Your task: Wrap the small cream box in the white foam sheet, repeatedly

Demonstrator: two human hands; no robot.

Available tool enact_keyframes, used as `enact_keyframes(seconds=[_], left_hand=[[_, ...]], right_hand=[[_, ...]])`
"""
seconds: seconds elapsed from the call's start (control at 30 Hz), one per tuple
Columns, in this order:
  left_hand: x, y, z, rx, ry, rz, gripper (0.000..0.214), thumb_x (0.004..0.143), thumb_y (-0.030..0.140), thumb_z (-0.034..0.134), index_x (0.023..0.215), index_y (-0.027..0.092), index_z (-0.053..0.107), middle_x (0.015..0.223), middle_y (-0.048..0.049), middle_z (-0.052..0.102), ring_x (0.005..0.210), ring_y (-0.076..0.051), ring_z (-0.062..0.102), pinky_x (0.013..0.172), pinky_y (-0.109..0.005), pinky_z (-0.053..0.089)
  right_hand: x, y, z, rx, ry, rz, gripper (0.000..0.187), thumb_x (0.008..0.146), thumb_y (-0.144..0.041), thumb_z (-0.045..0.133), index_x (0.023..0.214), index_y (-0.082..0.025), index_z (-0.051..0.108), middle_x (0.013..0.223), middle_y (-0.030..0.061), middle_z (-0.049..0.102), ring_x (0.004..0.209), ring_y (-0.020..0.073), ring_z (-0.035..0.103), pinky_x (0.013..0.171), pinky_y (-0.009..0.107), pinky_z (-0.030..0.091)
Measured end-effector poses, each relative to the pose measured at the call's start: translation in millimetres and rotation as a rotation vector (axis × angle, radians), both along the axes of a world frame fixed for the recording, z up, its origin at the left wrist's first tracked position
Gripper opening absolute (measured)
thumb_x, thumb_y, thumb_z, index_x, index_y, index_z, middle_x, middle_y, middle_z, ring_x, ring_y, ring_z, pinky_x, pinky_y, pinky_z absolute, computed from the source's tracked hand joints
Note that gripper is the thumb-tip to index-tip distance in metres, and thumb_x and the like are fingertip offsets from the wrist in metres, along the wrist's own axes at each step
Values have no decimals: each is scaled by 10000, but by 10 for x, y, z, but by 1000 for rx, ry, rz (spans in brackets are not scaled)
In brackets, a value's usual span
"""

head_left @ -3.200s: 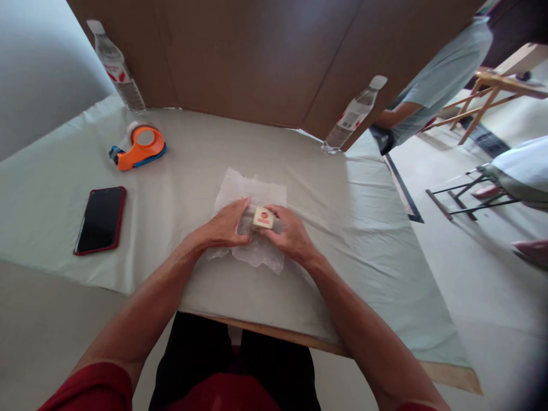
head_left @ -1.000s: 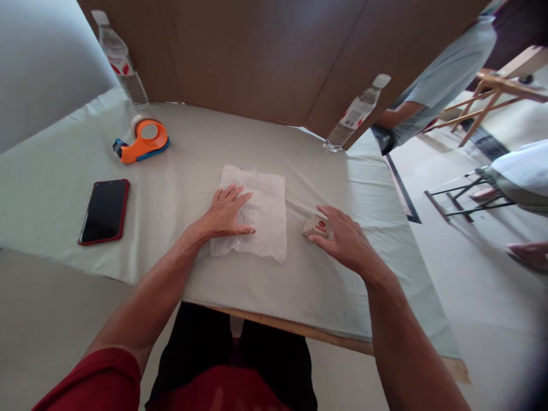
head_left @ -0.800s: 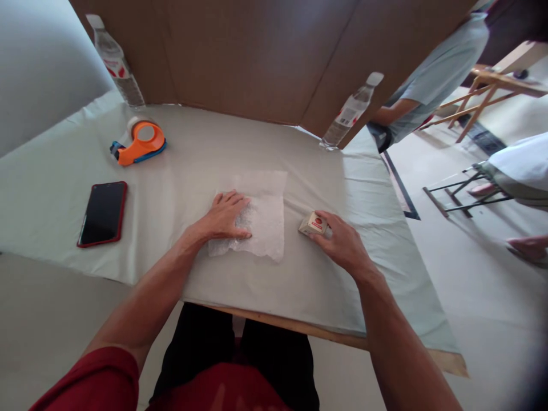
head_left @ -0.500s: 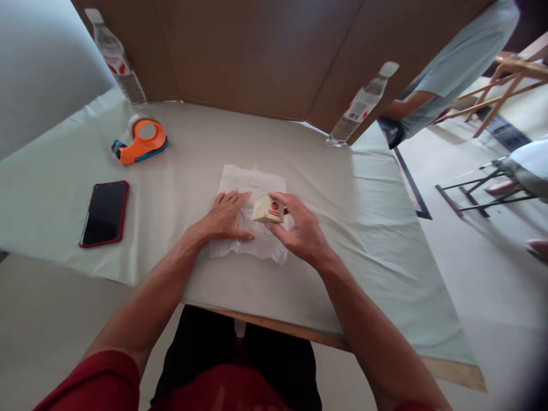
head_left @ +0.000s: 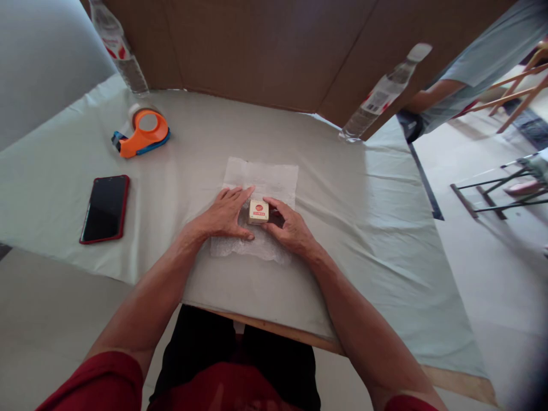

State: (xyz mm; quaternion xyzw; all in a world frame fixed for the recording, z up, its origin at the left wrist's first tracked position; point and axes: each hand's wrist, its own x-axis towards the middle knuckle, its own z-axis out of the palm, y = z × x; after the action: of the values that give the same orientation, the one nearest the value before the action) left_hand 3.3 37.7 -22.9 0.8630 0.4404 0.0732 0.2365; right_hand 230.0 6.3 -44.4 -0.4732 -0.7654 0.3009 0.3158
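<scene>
A small cream box (head_left: 258, 211) with a red label sits on a sheet of bubble wrap (head_left: 274, 178) spread on the pale green tablecloth (head_left: 351, 217). My right hand (head_left: 289, 229) has its fingers closed round the box's right side and holds it down on the wrap. My left hand (head_left: 225, 213) lies flat with fingers stretched out on the left part of the wrap, its fingertips right beside the box.
An orange tape dispenser (head_left: 143, 133) and a red-cased phone (head_left: 105, 208) lie to the left. Two water bottles (head_left: 117, 48) (head_left: 383, 94) stand against a brown cardboard screen (head_left: 274, 51). A person in a light shirt (head_left: 475, 63) sits beyond the right edge.
My right hand picked the box up from the cloth right of the wrap and carried it left onto the wrap. My left hand stayed flat on the sheet.
</scene>
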Motion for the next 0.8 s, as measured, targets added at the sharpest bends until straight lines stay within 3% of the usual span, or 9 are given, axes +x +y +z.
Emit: enact_keyframes(seconds=[0.2, 0.4, 0.67, 0.8], left_hand=[[-13, 0, -6, 0, -13, -16, 1205, 665, 584, 793, 1612, 184, 164, 1654, -203, 301, 1555, -390, 211, 1257, -563, 120], [-9, 6, -6, -8, 10, -9, 1173, 664, 570, 795, 1600, 156, 221, 1649, -189, 318, 1554, -392, 208, 1263, -554, 122], [4, 14, 54, -18, -114, 37, 837, 787, 508, 684, 1511, 184, 417, 1599, -137, 427, 1554, -355, 229, 1262, -522, 196], [31, 29, 25, 12, -195, 49, 626, 771, 432, 697, 1354, 245, 570, 1496, -92, 557, 1505, -345, 347, 1226, -523, 283]], right_hand=[[-34, -18, -26, 39, -19, -21, 601, 814, -273, 660, 1401, -248, 534, 1377, 132, 641, 1221, 292, 617, 1035, 503, 499], [-46, -21, -55, 87, -45, -19, 584, 822, -266, 638, 1393, -228, 520, 1370, 146, 639, 1217, 293, 616, 1043, 503, 489], [-49, -19, -49, 68, -38, -21, 597, 839, -320, 652, 1405, -194, 513, 1373, 166, 633, 1238, 294, 611, 1049, 496, 485], [-23, -10, -34, 32, -24, -17, 603, 852, -365, 656, 1416, -209, 511, 1372, 162, 630, 1255, 289, 603, 1058, 490, 481]])
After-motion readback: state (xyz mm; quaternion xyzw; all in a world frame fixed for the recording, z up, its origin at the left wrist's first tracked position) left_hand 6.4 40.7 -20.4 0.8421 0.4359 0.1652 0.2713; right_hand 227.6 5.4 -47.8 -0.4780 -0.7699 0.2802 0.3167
